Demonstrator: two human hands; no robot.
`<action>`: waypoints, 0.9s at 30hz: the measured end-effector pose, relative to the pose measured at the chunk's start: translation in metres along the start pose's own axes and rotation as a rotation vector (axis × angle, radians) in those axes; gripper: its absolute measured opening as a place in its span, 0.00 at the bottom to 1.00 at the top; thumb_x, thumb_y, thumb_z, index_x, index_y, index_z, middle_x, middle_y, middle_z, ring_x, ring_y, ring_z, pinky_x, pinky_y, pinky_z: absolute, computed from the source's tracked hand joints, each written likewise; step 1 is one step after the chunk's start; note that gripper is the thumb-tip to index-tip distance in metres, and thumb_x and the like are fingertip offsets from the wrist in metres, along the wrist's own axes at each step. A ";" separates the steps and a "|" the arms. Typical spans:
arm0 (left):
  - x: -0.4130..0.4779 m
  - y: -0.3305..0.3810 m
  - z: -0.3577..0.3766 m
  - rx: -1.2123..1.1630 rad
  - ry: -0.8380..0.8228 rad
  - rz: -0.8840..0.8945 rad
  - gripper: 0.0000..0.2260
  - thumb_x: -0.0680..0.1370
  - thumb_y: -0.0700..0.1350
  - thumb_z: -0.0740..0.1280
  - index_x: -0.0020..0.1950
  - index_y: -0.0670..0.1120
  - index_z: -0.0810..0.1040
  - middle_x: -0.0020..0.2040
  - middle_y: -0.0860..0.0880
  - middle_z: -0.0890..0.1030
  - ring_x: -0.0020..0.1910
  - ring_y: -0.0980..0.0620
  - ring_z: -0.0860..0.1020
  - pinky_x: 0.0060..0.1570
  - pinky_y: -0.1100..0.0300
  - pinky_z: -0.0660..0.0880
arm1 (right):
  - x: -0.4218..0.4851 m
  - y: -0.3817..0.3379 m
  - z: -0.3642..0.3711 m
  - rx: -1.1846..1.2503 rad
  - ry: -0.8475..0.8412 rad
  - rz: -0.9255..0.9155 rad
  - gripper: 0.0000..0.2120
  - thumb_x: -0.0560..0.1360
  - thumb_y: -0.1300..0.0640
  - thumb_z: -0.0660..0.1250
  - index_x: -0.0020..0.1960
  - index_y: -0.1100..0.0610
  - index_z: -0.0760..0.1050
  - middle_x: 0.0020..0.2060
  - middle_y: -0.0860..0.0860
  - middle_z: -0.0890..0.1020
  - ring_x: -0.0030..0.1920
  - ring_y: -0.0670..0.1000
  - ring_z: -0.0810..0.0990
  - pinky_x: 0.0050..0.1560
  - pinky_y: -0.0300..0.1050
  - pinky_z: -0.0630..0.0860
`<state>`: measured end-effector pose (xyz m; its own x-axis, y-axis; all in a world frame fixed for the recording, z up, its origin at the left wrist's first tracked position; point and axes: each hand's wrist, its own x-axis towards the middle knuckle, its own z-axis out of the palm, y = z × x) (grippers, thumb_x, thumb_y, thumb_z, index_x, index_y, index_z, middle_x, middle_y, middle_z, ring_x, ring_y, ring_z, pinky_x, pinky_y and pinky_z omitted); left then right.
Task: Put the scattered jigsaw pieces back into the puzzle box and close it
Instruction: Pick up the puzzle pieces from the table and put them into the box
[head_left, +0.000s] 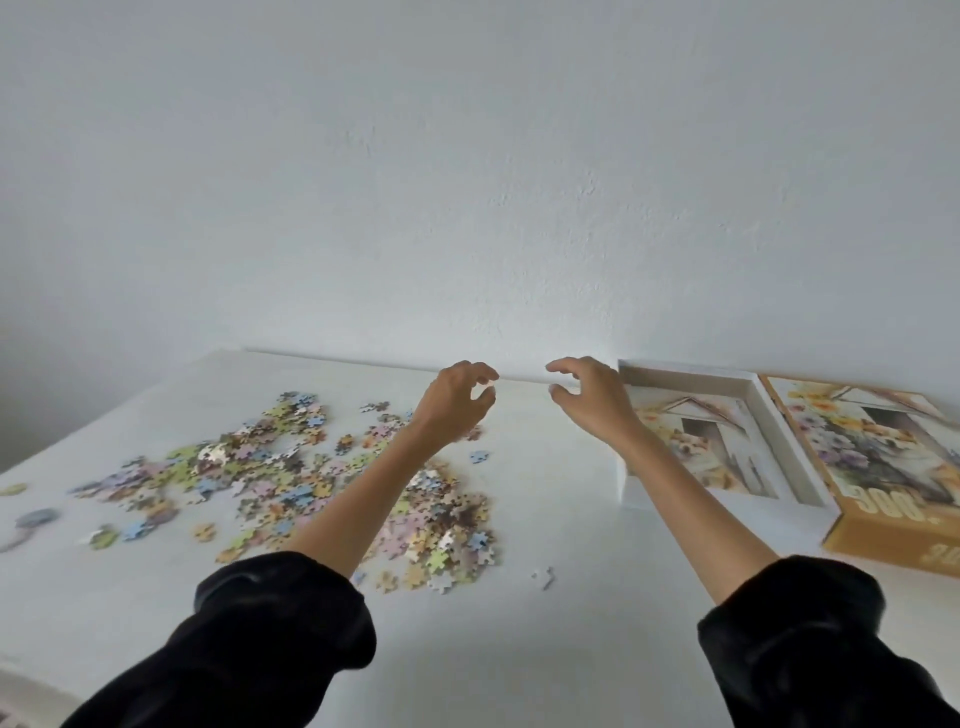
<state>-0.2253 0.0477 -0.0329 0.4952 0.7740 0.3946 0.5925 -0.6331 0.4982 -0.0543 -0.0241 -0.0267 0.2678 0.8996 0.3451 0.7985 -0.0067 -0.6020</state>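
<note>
Pastel jigsaw pieces (291, 483) scattered; left hand (457, 402), right hand (589, 397) raised, empty.

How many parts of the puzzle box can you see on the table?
2. The open white tray lies by the wall, just past the right hand. The printed lid lies right of the tray, alongside it, partly cut off by the picture's edge.

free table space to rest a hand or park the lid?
Bare: the strip between the jigsaw pieces and the box tray, and the near table between the sleeves. Crowded: left half with pieces; right edge with tray and lid.
</note>
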 end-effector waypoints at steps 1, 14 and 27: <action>-0.003 -0.013 -0.008 0.013 -0.012 0.007 0.12 0.77 0.41 0.63 0.59 0.42 0.77 0.54 0.42 0.79 0.53 0.45 0.77 0.51 0.57 0.72 | 0.000 -0.011 0.011 0.006 0.004 0.004 0.15 0.74 0.59 0.63 0.61 0.57 0.74 0.58 0.56 0.77 0.60 0.55 0.73 0.55 0.43 0.67; -0.065 -0.155 -0.075 0.008 -0.216 0.060 0.14 0.78 0.41 0.62 0.63 0.40 0.73 0.63 0.41 0.75 0.61 0.45 0.75 0.61 0.58 0.68 | -0.038 -0.107 0.149 0.014 -0.085 0.095 0.19 0.75 0.59 0.63 0.65 0.56 0.70 0.63 0.55 0.74 0.65 0.55 0.70 0.63 0.48 0.66; -0.092 -0.200 -0.051 0.162 -0.261 0.091 0.20 0.81 0.54 0.53 0.71 0.51 0.64 0.73 0.49 0.65 0.71 0.49 0.63 0.72 0.44 0.53 | -0.070 -0.101 0.194 -0.263 -0.083 0.063 0.17 0.76 0.55 0.61 0.65 0.53 0.70 0.67 0.53 0.69 0.69 0.52 0.65 0.70 0.50 0.63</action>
<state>-0.4218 0.1039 -0.1296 0.6845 0.6981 0.2101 0.6215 -0.7094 0.3323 -0.2583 -0.0014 -0.1302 0.2853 0.9262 0.2464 0.8971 -0.1676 -0.4088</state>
